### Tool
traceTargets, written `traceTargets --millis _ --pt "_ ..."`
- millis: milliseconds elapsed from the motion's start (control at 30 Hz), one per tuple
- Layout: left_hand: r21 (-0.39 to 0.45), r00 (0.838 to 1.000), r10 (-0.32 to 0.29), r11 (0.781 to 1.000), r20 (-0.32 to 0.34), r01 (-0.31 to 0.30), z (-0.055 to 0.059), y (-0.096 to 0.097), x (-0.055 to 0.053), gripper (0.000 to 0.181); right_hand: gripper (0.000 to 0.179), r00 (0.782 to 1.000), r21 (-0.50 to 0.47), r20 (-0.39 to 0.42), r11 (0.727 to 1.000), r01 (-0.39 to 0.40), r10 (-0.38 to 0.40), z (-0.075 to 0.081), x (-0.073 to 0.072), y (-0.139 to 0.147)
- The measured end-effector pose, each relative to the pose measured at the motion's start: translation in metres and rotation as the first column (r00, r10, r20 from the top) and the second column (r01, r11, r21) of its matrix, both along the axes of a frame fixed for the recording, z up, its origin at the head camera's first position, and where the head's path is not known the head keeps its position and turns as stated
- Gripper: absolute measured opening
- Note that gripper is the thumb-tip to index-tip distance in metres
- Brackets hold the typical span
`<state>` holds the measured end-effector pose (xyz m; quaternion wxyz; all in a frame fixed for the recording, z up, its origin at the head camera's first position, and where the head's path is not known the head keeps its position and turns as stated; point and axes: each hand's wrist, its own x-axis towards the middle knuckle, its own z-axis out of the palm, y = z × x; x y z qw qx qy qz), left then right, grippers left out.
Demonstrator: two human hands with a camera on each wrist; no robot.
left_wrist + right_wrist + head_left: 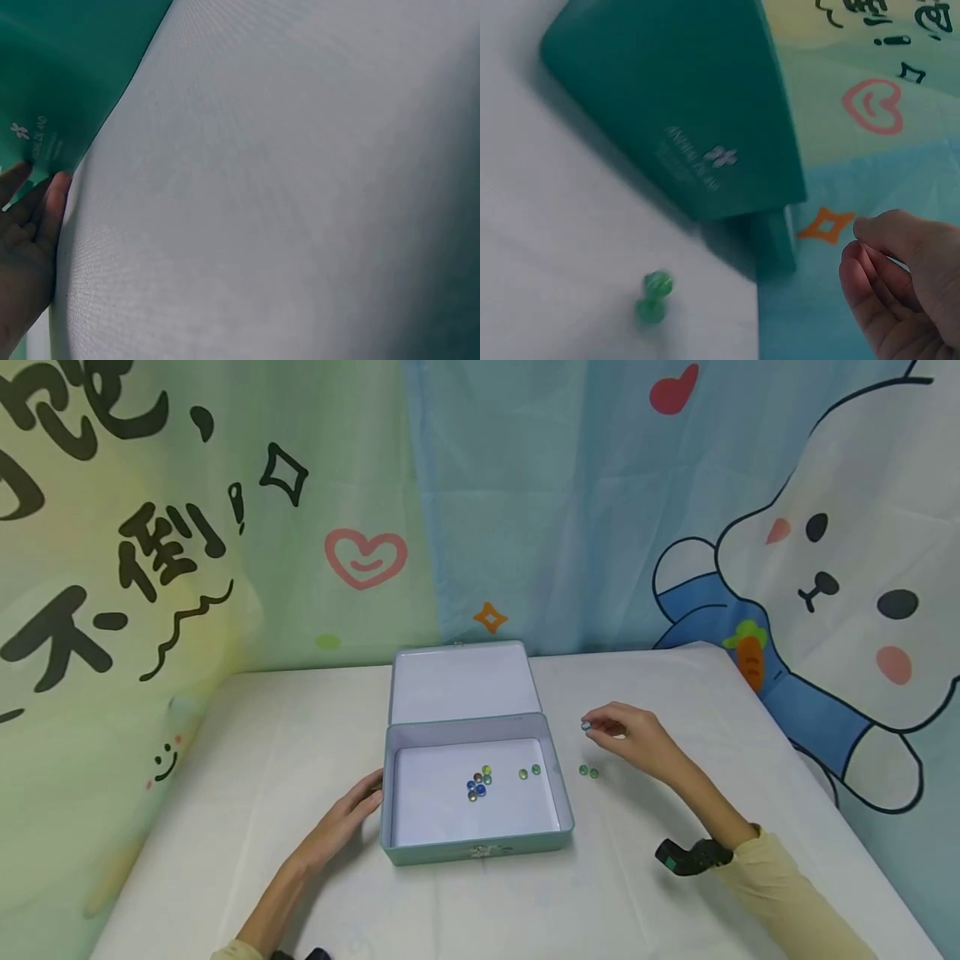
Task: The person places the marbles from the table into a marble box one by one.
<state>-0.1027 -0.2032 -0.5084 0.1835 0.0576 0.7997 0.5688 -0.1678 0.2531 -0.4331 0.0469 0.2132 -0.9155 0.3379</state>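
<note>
A green tin box (480,852) stands on the table, its lid (465,685) tipped back behind it. Several glass marbles lie inside: a cluster of blue, clear and yellow-green ones (481,790) near the middle, and two greenish ones (536,769) toward the right. My left hand (352,810) rests against the box's left wall, fingertips (60,184) at its lower edge. To the right of the box, my right hand (633,735) pinches a bluish marble (586,726) between thumb and fingers, above the table. Two green marbles (654,296) sit side by side below that hand.
White cloth (660,910) covers the table. A printed curtain (525,510) with a rabbit, hearts and lettering hangs along the table's back and sides. A dark wrist device (693,857) is strapped near the right sleeve.
</note>
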Motion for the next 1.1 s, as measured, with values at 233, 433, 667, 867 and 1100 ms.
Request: traceTargets --millis 233,433,667,867,1100 --pt "0.02 1.0 -0.021 1.0 -0.003 0.021 0.001 0.001 -0.001 0.056 0.019 0.998 -0.02 -0.002 0.998 -0.058 0.058 0.03 -0.005 -0.031" --pt "0.012 1.0 -0.016 1.0 0.002 0.016 0.004 0.0 -0.003 0.056 0.022 0.997 -0.059 0.0 0.995 -0.082 0.082 0.046 -0.014 -0.058" --pt "0.01 1.0 -0.009 1.0 0.008 0.009 0.004 -0.001 -0.002 0.057 0.021 0.985 -0.08 -0.017 0.982 -0.172 0.172 0.053 -0.024 -0.087" --pt "0.011 1.0 -0.004 1.0 0.012 0.004 0.003 -0.001 0.0 0.057 0.02 0.956 -0.086 -0.039 0.953 -0.292 0.29 0.055 -0.033 -0.114" --pt "0.036 1.0 -0.003 0.999 0.012 0.002 0.002 0.0 0.0 0.057 0.018 0.907 -0.059 0.007 0.906 -0.419 0.42 0.054 -0.042 -0.148"
